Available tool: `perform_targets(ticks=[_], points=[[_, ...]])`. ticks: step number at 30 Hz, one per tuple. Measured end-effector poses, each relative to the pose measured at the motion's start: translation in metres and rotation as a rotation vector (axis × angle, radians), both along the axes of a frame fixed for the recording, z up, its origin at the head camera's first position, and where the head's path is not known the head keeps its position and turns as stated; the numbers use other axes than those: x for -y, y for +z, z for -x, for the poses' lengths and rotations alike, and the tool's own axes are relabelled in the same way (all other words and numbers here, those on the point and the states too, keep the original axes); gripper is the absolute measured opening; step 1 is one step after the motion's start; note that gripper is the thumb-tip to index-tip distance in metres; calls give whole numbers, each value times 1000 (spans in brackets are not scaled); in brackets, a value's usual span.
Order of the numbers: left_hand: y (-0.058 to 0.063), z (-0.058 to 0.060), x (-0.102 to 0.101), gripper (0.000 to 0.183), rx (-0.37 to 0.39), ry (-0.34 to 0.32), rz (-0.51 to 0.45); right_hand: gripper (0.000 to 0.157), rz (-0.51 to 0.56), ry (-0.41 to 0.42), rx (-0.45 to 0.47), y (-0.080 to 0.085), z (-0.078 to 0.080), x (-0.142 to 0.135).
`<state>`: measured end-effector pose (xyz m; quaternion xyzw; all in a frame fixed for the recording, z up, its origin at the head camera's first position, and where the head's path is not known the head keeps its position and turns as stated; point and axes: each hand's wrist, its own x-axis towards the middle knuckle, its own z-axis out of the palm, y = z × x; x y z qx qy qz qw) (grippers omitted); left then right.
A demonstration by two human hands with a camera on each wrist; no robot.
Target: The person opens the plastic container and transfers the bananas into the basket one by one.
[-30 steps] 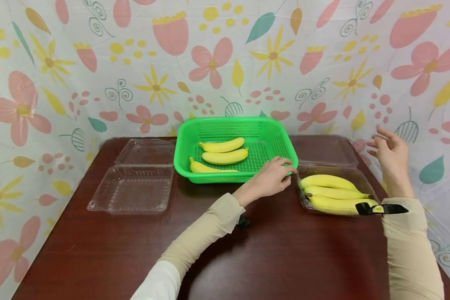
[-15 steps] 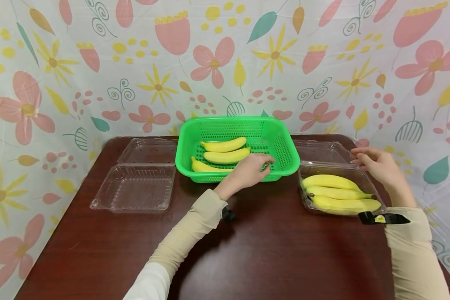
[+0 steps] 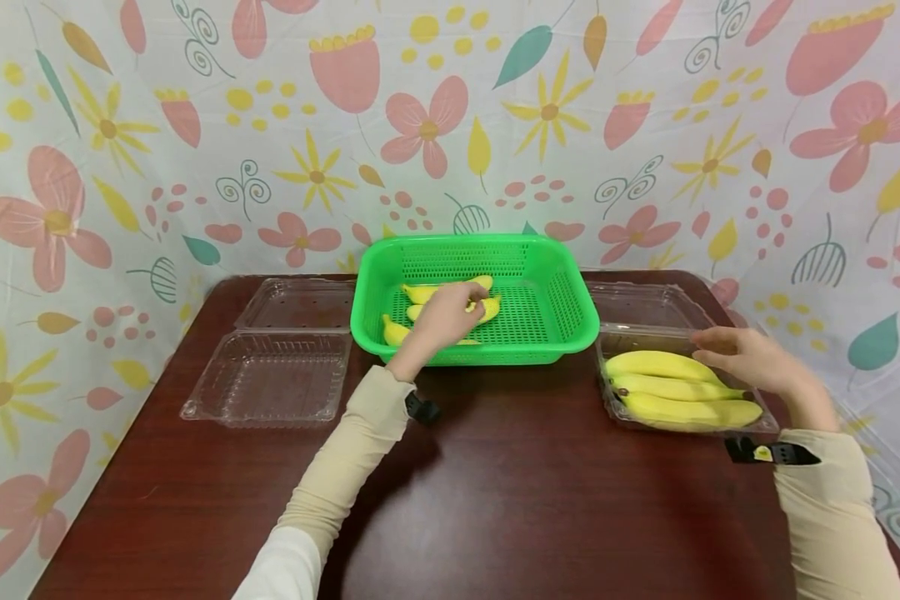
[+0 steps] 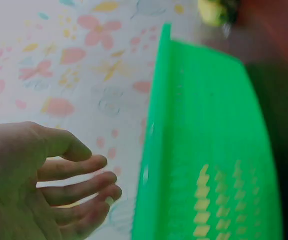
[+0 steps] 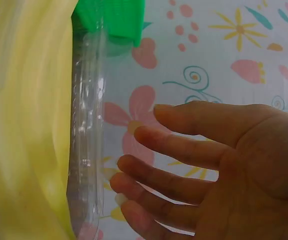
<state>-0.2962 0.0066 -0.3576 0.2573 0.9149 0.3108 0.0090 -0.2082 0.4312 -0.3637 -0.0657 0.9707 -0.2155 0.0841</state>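
Note:
Over the green plastic basket (image 3: 543, 354) hangs my left hand (image 3: 446, 317), its fingers loosely bent and holding nothing. Beneath it lie three bananas: a back one (image 3: 420, 293), a middle one (image 3: 489, 310) and a front one (image 3: 395, 333), all partly covered by the hand. In the left wrist view the fingers stand apart from the basket's wall (image 4: 204, 110). My right hand (image 3: 753, 360) hovers at the right side of a clear plastic clamshell box (image 3: 767, 421), which holds three bananas (image 3: 690, 412). Its fingers (image 5: 184, 150) are spread and relaxed, touching no banana in the right wrist view.
At the left, a second clear clamshell box (image 3: 270, 379) lies with its lid (image 3: 296, 304) folded back. The right box's lid (image 3: 648, 306) is folded back too. All stand on a dark red-brown table (image 3: 555, 500). A flower-patterned curtain (image 3: 450, 192) closes off the back.
My left hand has swung left from the basket's right front corner to above its bananas. My right hand has come down from beside the curtain toward the filled box. The bananas look unmoved.

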Motion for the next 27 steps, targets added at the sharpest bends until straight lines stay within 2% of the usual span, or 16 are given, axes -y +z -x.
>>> perform_targets(ticks=[4,8,14,18,24,25,27], points=[[7,8,28,34,31,49,-11,48,14,22,24,-4,-2,-3],[12,14,57,37,41,108,4,47,-20,42,34,-10,-4,-7],[12,20,93,44,24,326,90,45,-81,79,59,-16,-6,-12],[10,20,108,42,87,443,140,45,-85,89,88,-20,-8,-12],[5,20,119,11,154,505,125,46,-120,62,86,-22,-8,-10],[4,20,120,9,164,507,122,47,-127,58,87,-23,-8,-10],[2,22,121,19,184,508,114,49,-138,53,90,-23,-8,-9]])
